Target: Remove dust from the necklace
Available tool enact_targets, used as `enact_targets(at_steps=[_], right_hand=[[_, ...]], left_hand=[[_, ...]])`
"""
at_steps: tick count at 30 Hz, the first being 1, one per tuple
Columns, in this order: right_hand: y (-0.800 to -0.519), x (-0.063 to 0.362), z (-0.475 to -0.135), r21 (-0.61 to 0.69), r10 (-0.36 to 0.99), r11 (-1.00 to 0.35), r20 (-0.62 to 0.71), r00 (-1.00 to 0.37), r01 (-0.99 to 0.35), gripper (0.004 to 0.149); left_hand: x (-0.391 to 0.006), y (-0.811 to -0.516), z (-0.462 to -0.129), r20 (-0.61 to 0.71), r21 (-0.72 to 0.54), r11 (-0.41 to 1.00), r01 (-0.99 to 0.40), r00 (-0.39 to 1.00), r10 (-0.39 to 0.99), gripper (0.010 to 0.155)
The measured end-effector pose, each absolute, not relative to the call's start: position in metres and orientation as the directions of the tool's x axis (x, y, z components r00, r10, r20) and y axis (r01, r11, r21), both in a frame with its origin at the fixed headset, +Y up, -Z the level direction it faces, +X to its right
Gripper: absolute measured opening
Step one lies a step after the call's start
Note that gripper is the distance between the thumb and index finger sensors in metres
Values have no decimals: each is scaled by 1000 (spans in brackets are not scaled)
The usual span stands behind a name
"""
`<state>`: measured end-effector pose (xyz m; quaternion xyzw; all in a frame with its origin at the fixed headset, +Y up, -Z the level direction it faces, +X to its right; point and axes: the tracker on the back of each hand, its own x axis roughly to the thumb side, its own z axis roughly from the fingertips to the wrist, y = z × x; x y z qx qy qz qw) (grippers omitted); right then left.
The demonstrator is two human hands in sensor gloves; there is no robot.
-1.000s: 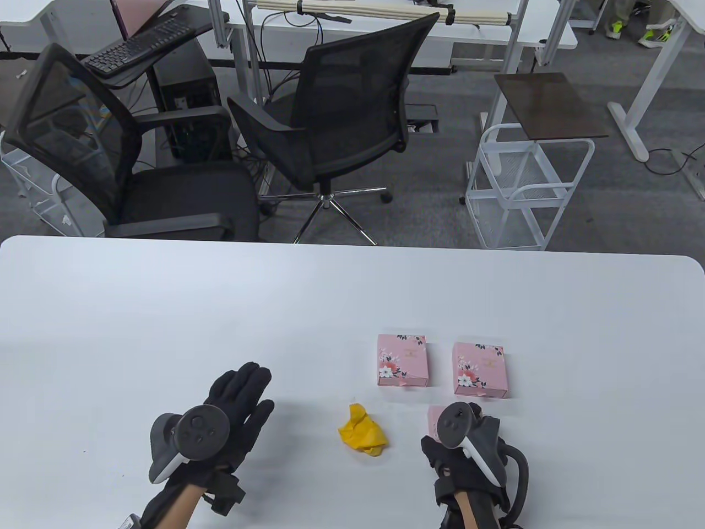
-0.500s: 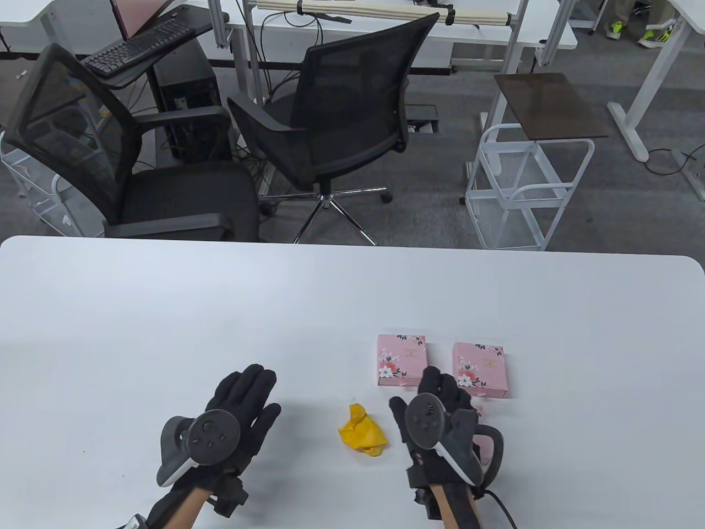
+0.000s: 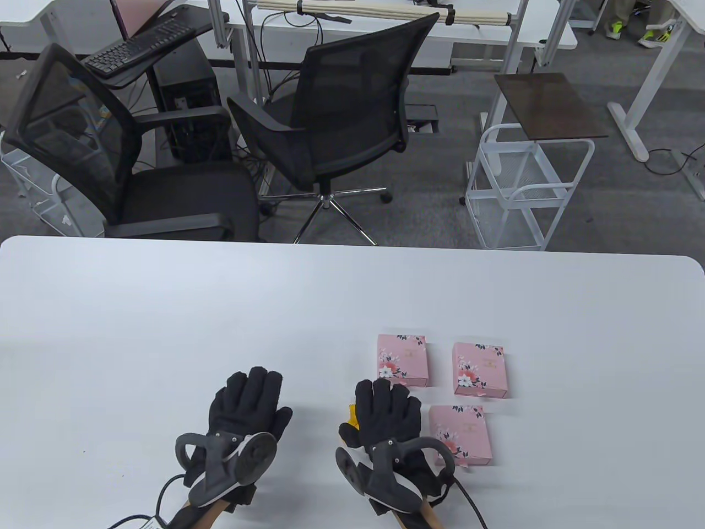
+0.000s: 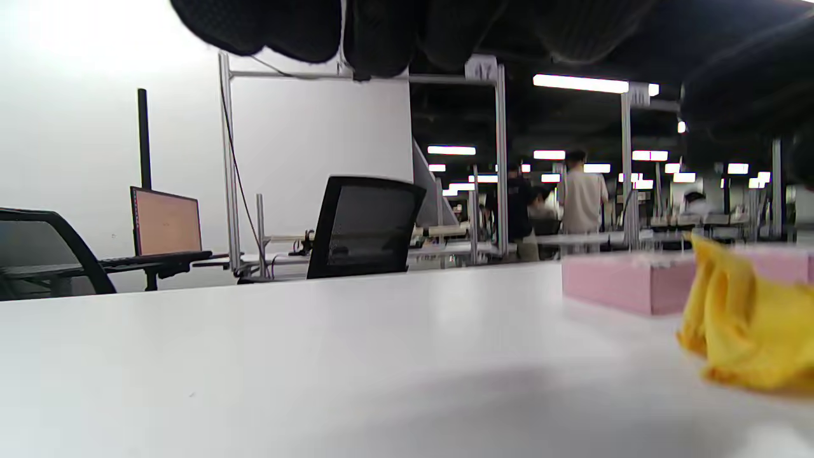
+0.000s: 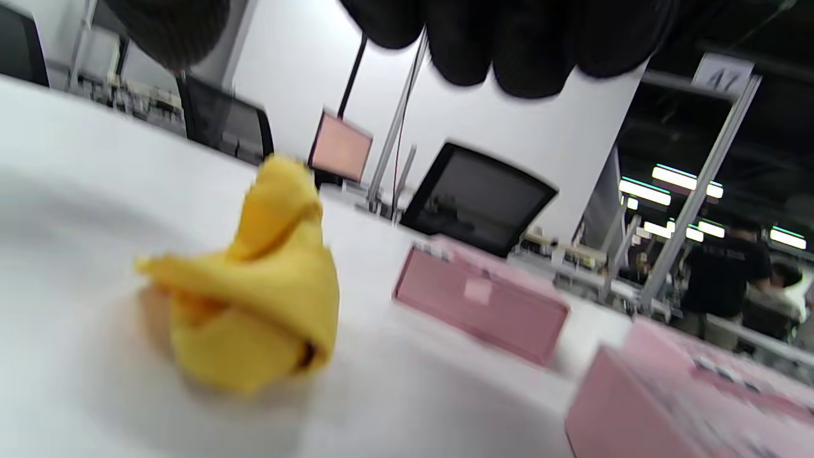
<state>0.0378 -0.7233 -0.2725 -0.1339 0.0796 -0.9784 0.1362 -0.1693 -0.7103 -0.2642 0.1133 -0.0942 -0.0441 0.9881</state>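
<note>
A crumpled yellow cloth (image 3: 348,427) lies on the white table (image 3: 165,308). In the table view it is mostly hidden under my right hand (image 3: 388,408). The right wrist view shows the cloth (image 5: 254,305) lying free on the table, with my fingers (image 5: 521,38) spread above it and not touching. My left hand (image 3: 253,397) is open, flat and empty over the table left of the cloth. The cloth also shows in the left wrist view (image 4: 750,331). Three closed pink floral boxes sit to the right: far left (image 3: 402,360), far right (image 3: 479,368), near (image 3: 460,435). No necklace is in view.
Two black office chairs (image 3: 330,110) stand beyond the table's far edge, with a white wire cart (image 3: 523,187) to their right. A cable (image 3: 468,498) trails from my right wrist beside the near pink box.
My right hand has moved left from over the near pink box to above the yellow cloth, uncovering that box. My left hand has shifted slightly right and forward.
</note>
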Motion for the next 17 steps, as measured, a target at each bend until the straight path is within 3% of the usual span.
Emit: enact_targets(at_steps=[6, 17], right_hand=[[-732, 38, -278, -78, -312, -950, 254, -915, 302, 96], [-734, 40, -277, -13, -273, -960, 252, -929, 278, 93]], left_hand=[[-157, -716, -260, 198, 137, 977, 165, 961, -191, 81], [-160, -716, -260, 198, 131, 980, 151, 964, -175, 80]])
